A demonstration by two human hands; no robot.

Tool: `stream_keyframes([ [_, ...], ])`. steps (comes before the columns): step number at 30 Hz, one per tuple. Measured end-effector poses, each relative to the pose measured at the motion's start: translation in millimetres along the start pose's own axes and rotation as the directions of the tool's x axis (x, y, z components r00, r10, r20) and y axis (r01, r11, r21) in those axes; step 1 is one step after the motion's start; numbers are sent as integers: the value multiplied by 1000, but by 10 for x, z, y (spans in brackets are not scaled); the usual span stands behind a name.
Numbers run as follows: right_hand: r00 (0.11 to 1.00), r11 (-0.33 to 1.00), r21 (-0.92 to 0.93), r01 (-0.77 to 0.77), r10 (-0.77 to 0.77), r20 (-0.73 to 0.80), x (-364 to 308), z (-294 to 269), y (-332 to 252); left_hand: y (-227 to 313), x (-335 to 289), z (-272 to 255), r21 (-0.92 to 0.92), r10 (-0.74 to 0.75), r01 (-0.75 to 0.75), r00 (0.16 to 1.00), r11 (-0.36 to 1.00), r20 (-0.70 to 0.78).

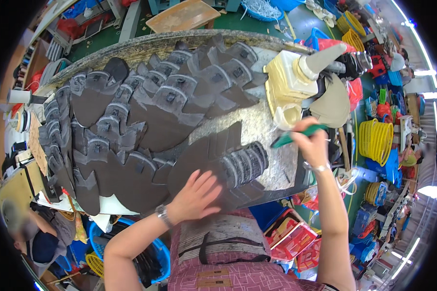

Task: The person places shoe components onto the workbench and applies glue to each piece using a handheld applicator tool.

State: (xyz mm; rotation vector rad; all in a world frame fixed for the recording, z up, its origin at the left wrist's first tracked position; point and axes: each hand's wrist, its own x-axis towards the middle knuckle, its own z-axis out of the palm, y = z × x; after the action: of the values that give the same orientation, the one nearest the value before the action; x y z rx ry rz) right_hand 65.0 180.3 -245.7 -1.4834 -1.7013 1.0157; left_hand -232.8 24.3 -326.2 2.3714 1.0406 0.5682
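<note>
My left hand lies with fingers spread on a dark, sole-shaped sheet at the table's near edge. Beside its fingertips sits a stack of dark strap pieces with pale curved bands. My right hand pinches a green brush, whose tip points left over the worktop. Just beyond the brush is a small whitish cup with a cream-coloured inside. Behind that stands a white, cream-smeared container with a long cone spout.
Rows of similar dark pieces cover the table's left and middle. A grey-beige rounded sheet lies right of the container. Below the table are a blue basket and a red box. Another person is at lower left.
</note>
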Motion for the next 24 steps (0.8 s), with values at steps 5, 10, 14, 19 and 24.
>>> stream_keyframes([
  [5, 940, 997, -30, -64, 50, -337, -13, -425, 451, -86, -255, -173, 179, 71, -124, 959, 976, 274],
  [10, 921, 989, 103, -109, 139, -365, 79, -283, 898, -138, -235, -175, 240, 54, -148, 931, 959, 361],
  [14, 856, 786, 590, -186, 425, -295, -84, -321, 1040, -159, -222, -177, 176, 79, -138, 948, 975, 310],
  [19, 936, 861, 410, -301, 184, 300, -544, 762, 97, -177, -248, -176, 217, 113, -180, 950, 959, 291],
  [24, 941, 949, -92, 301, -280, 191, -622, 1298, -176, -172, -267, -144, 210, 90, -159, 947, 965, 307],
])
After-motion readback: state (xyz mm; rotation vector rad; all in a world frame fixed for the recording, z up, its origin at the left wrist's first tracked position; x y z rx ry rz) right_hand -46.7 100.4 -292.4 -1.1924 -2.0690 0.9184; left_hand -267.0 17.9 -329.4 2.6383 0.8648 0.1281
